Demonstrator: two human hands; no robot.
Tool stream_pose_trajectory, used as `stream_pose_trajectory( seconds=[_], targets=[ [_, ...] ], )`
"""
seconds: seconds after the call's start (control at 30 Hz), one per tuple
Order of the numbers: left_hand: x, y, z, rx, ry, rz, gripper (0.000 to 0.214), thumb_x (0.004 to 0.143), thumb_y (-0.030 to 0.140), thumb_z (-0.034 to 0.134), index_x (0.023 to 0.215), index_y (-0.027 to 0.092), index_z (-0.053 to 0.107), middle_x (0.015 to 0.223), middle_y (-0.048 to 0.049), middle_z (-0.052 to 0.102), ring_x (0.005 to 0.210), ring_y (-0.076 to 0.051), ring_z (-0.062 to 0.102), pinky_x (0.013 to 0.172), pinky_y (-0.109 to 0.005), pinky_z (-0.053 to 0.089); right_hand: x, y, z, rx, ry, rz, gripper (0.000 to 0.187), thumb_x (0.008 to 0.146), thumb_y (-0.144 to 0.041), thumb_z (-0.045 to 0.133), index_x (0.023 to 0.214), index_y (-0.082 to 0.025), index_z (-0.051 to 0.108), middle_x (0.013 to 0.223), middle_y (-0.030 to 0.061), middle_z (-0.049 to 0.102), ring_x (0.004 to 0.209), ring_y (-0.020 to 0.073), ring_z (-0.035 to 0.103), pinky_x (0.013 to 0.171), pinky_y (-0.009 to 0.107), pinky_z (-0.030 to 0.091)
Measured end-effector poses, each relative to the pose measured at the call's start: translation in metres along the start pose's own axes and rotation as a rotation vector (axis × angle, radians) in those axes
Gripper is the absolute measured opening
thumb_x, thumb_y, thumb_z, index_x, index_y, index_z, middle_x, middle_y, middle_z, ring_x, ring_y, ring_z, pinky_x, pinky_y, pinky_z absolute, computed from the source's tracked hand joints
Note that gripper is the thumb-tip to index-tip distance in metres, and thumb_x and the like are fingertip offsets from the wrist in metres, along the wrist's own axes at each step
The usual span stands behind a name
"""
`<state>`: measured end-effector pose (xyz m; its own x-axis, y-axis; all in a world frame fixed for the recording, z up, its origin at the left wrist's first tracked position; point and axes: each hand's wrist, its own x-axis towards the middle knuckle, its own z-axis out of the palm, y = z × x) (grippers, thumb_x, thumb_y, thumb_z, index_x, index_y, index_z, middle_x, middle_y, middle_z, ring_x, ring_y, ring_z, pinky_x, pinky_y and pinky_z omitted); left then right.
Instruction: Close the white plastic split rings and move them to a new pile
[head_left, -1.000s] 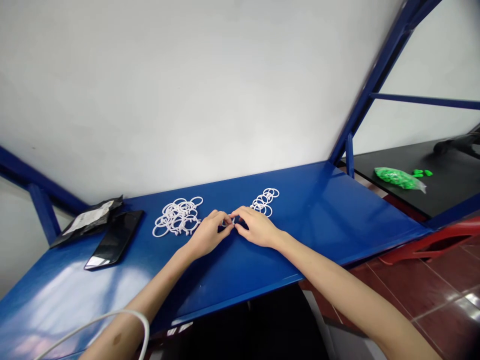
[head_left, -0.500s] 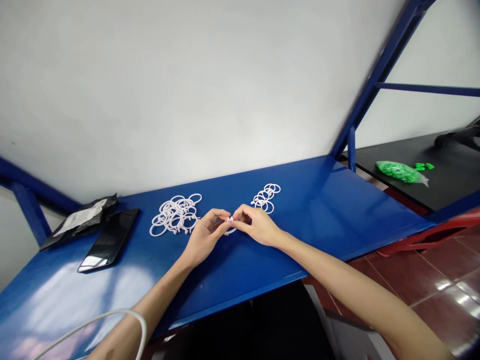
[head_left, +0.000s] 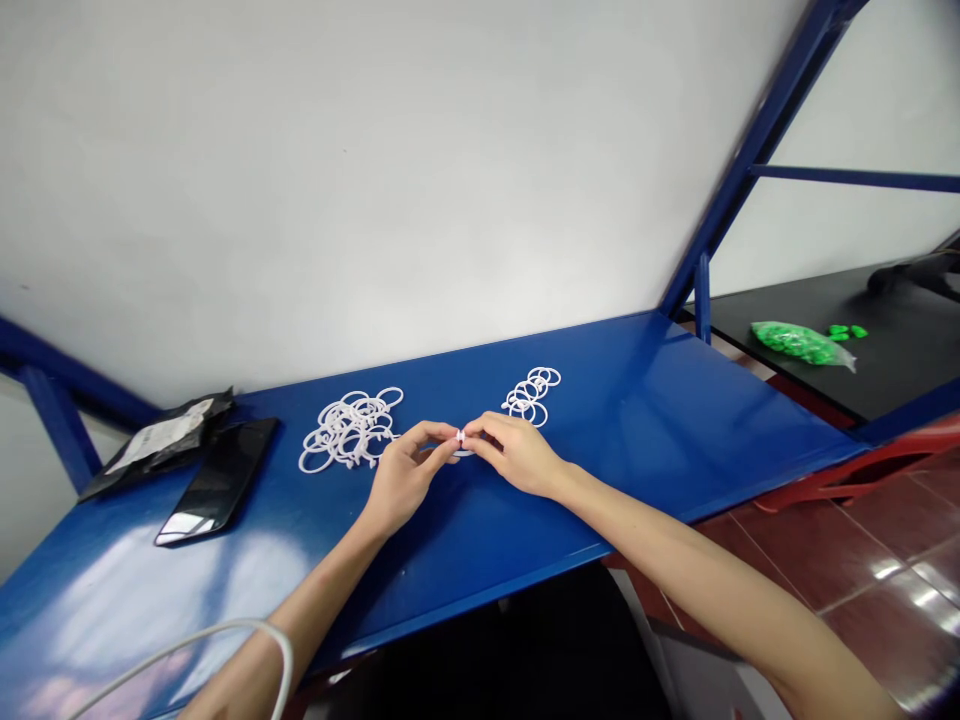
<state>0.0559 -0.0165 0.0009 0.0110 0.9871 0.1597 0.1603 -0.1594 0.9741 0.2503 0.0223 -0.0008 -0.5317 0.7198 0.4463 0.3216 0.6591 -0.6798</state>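
My left hand [head_left: 405, 473] and my right hand [head_left: 516, 453] meet over the blue shelf [head_left: 637, 430], fingertips pinched together on one small white plastic ring [head_left: 460, 440] held between them. A heap of several white rings [head_left: 351, 428] lies just left of my left hand. A smaller, neater cluster of white rings [head_left: 530, 393] lies behind my right hand, toward the wall.
A black phone [head_left: 217, 480] and a dark foil packet [head_left: 157, 440] lie at the shelf's left. A white cable [head_left: 187, 640] loops over my left forearm. On a black table to the right sits a bag of green pieces [head_left: 799, 342]. Blue frame posts rise at the right.
Both hands stayed together on the ring, lifting and turning it slightly; the fingertips have closed tighter. The camera tilted a little between the earliest frame and now.
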Motion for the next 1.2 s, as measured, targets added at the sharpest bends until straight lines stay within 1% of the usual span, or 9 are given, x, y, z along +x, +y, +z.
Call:
stream_pose_trajectory(
  seconds=[0.33,0.43,0.63,0.77,0.9,0.97,1.03,1.13,1.2],
  targets=[
    [-0.003,-0.007,-0.003,0.148,-0.055,0.070,0.017,0.085,0.035,0.071,0.083,0.019,0.071,0.083,-0.0025,0.074,0.070,-0.016,0.071,0.069,-0.029,0.060,-0.006,0.002,0.000,-0.155,-0.069,-0.098,0.016,0.105,-0.029,0.052,0.105,-0.021,0.067,0.102,0.0037,0.074,0.088,0.0161,0.070,0.076,0.026,0.051],
    [-0.006,-0.009,-0.003,0.311,-0.034,0.206,0.009,0.087,0.023,0.066,0.079,0.019,0.068,0.078,-0.0006,0.074,0.071,-0.015,0.070,0.069,-0.026,0.056,-0.009,0.002,0.001,-0.215,-0.103,-0.164,0.017,0.105,-0.028,0.051,0.104,-0.020,0.066,0.099,0.0032,0.073,0.081,0.0144,0.069,0.069,0.024,0.049],
    [-0.014,-0.012,0.005,0.481,-0.024,0.519,0.018,0.091,0.007,0.054,0.081,0.020,0.061,0.078,0.0019,0.070,0.072,-0.011,0.067,0.070,-0.021,0.052,-0.014,0.006,-0.001,-0.440,-0.088,-0.358,0.029,0.108,-0.027,0.041,0.093,-0.018,0.064,0.083,0.0023,0.068,0.064,0.0127,0.060,0.059,0.025,0.040],
    [-0.010,-0.012,0.005,0.567,-0.042,0.571,0.016,0.095,0.010,0.055,0.085,0.021,0.061,0.083,0.0009,0.069,0.076,-0.012,0.067,0.071,-0.023,0.053,-0.012,0.008,-0.002,-0.501,-0.073,-0.389,0.031,0.109,-0.027,0.039,0.093,-0.018,0.064,0.082,0.0020,0.069,0.064,0.0122,0.060,0.060,0.025,0.041],
    [0.001,-0.003,-0.010,0.801,-0.032,0.623,0.011,0.098,0.024,0.057,0.100,0.022,0.068,0.101,-0.0051,0.072,0.099,-0.020,0.065,0.088,-0.033,0.052,-0.004,0.010,-0.002,-0.546,0.009,-0.302,0.028,0.108,-0.033,0.043,0.100,-0.018,0.066,0.089,0.0036,0.072,0.074,0.0140,0.065,0.065,0.025,0.045],
    [0.006,0.001,-0.024,1.015,0.050,0.564,0.017,0.098,0.031,0.057,0.105,0.021,0.070,0.104,-0.0090,0.071,0.103,-0.026,0.062,0.092,-0.040,0.050,0.000,0.014,-0.006,-0.586,0.043,-0.235,0.027,0.107,-0.035,0.047,0.101,-0.019,0.067,0.094,0.0044,0.072,0.079,0.0152,0.067,0.067,0.026,0.047],
    [0.009,0.003,-0.038,1.226,0.120,0.418,0.024,0.097,0.038,0.058,0.105,0.019,0.070,0.101,-0.0122,0.072,0.103,-0.031,0.061,0.092,-0.045,0.047,0.003,0.021,-0.014,-0.644,0.073,-0.136,0.023,0.105,-0.034,0.051,0.100,-0.019,0.067,0.097,0.0052,0.071,0.083,0.0168,0.067,0.067,0.027,0.048],
    [0.010,0.000,-0.054,1.425,0.056,0.204,0.032,0.094,0.043,0.060,0.109,0.017,0.069,0.098,-0.0146,0.074,0.107,-0.037,0.060,0.091,-0.049,0.044,0.006,0.033,-0.028,-0.725,0.110,0.034,0.015,0.103,-0.028,0.055,0.104,-0.020,0.068,0.104,0.0077,0.069,0.093,0.0209,0.066,0.067,0.028,0.051],
    [0.010,-0.002,-0.057,1.485,-0.018,0.144,0.030,0.095,0.037,0.057,0.114,0.016,0.068,0.096,-0.0148,0.076,0.107,-0.038,0.061,0.091,-0.048,0.042,0.006,0.039,-0.036,-0.749,0.131,0.111,0.015,0.101,-0.026,0.057,0.110,-0.020,0.068,0.112,0.0098,0.067,0.100,0.0238,0.064,0.068,0.031,0.053]
  ],
)
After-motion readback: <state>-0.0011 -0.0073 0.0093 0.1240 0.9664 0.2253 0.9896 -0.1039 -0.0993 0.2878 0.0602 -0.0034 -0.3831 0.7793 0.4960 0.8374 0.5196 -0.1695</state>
